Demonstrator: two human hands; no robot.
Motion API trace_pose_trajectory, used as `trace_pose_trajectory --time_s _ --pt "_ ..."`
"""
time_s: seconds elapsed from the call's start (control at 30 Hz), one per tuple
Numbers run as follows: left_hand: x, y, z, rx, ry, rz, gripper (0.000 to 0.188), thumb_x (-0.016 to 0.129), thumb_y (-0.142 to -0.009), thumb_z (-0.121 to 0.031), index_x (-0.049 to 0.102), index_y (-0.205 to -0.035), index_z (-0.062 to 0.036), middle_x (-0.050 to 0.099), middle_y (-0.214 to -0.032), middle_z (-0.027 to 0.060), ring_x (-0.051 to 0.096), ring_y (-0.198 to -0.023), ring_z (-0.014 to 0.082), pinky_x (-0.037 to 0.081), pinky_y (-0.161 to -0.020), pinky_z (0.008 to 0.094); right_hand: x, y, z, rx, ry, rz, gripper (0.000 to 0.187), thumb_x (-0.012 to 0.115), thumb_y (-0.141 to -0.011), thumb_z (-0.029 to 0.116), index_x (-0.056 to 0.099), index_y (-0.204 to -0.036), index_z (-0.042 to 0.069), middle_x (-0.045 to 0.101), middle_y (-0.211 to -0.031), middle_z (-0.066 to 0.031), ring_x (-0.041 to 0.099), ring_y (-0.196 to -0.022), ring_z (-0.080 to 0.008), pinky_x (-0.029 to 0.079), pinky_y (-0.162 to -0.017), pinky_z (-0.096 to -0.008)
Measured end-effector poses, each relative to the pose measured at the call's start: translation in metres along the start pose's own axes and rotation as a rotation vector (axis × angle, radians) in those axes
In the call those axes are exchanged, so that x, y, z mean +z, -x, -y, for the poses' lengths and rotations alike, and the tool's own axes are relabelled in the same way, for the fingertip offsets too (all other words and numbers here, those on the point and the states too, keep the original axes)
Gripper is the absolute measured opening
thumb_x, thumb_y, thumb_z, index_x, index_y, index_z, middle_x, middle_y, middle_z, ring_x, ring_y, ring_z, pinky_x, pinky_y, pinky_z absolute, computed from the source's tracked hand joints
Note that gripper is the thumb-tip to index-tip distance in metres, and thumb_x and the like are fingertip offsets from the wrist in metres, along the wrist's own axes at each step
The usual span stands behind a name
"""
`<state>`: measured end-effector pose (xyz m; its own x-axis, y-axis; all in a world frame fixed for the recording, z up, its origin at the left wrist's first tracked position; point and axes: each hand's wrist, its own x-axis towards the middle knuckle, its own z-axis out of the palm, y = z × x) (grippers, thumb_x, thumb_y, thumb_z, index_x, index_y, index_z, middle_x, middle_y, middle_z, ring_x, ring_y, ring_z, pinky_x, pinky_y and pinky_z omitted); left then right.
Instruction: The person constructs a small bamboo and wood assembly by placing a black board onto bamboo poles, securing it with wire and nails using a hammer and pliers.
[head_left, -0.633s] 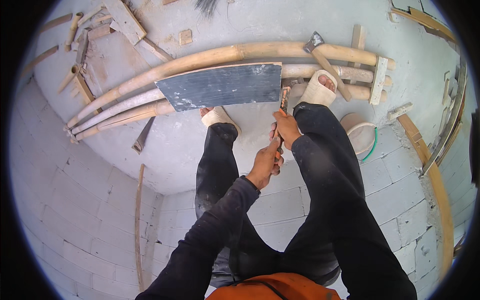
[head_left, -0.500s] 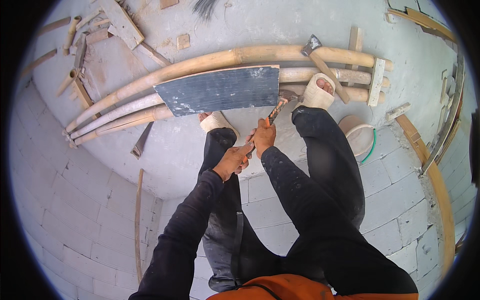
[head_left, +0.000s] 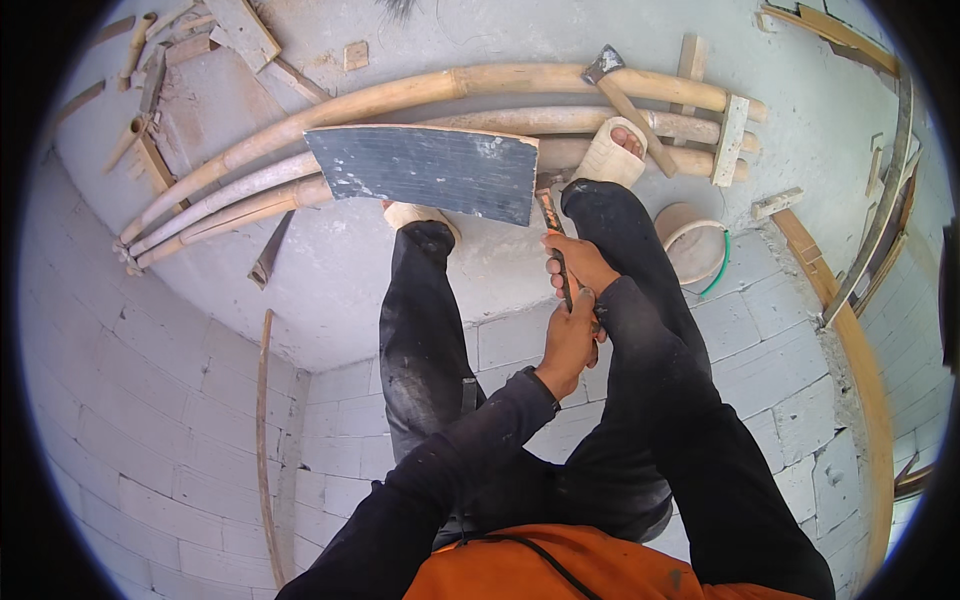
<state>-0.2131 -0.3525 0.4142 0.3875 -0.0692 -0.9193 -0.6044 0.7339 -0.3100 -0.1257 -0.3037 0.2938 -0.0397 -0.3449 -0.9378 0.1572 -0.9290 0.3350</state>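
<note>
Both of my hands are wrapped around the handle of a hammer [head_left: 553,222], orange and black. My right hand [head_left: 584,264] grips it higher up, and my left hand [head_left: 571,345] is closed at its lower end. The hammer's head is at the right edge of a dark blue-grey board [head_left: 425,172]; part of the head is hard to make out. Slanting down to the right, the board lies across the bamboo poles [head_left: 380,98] and above my left foot [head_left: 422,218]. On the poles' right part rests my other foot [head_left: 612,155], in a pale covering.
An axe [head_left: 630,105] lies over the poles, near a wooden crosspiece [head_left: 731,140]. To the right stands a bucket [head_left: 690,240] with a green handle. A saw [head_left: 270,250] and a thin stick [head_left: 263,440] are at left. Wood scraps [head_left: 240,35] lie far left; a long plank [head_left: 850,370] runs along the right.
The hammer's handle has swung to the right with both hands on it. The board has turned clockwise, its right end coming nearer to me. The view has shifted slightly.
</note>
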Motion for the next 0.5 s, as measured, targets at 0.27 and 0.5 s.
trace_pose_trajectory --time_s 0.27,0.5 --pt "-0.103 -0.003 -0.014 0.264 -0.349 -0.122 0.062 0.053 -0.108 -0.054 0.060 -0.134 0.0011 0.070 -0.110 0.0136 0.067 -0.102 0.0207 0.054 -0.090 0.0379 0.008 0.009 0.013 -0.158 -0.086 -0.071 0.020 0.064 -0.104 0.032 0.056 -0.099 0.013 0.056 -0.070 -0.0001 0.058 -0.054 -0.0178 0.050 -0.050 -0.0411" --pt "-0.123 -0.092 -0.128 1.277 -1.182 -0.677 0.079 0.070 -0.099 -0.032 0.036 -0.159 0.0052 0.040 -0.161 0.0323 0.038 -0.149 0.0506 0.032 -0.123 0.0565 0.000 0.035 -0.022 -0.126 -0.119 0.044 0.022 0.065 -0.104 0.034 0.053 -0.095 0.017 0.051 -0.066 0.0037 0.054 -0.051 -0.0136 0.047 -0.048 -0.0327"
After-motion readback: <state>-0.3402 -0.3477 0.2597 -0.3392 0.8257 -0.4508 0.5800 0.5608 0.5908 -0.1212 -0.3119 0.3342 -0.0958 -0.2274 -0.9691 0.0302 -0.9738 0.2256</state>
